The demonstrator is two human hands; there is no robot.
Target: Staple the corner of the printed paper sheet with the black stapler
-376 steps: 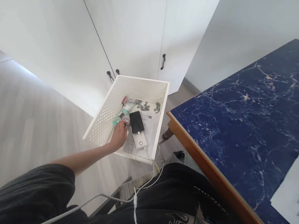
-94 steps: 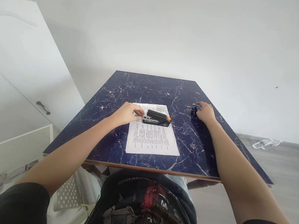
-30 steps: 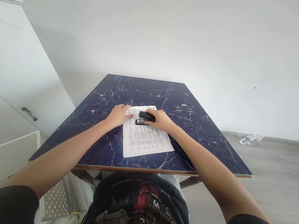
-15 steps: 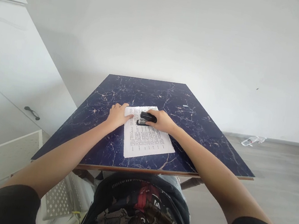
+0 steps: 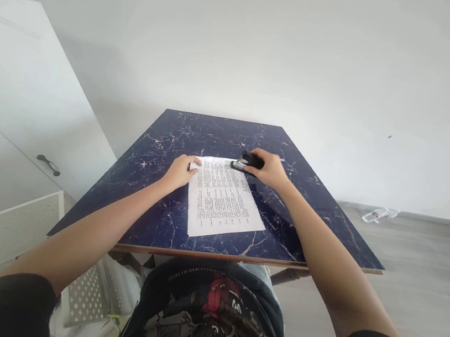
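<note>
Printed sheets of paper (image 5: 224, 202) lie on the dark blue marbled table (image 5: 213, 136), slightly turned. At their far left corner my left hand (image 5: 180, 172) pinches the edge between thumb and fingers. My right hand (image 5: 270, 168) grips a black stapler (image 5: 251, 162) from its right side. The stapler's jaws are apart and point left, near the paper's far right corner; whether they touch the paper I cannot tell. A small light-coloured piece (image 5: 282, 160) lies just beyond my right hand, partly hidden by it.
The table's front edge (image 5: 213, 255) runs close to my body. A white cabinet (image 5: 30, 91) with a dark handle stands at the left. Below on the left is a white perforated basket (image 5: 87, 297). A clear plastic package (image 5: 381, 214) lies on the floor at right.
My right hand has carried the stapler from over the paper's left-middle part to its far right corner. My left hand has closed on the far left corner of the paper.
</note>
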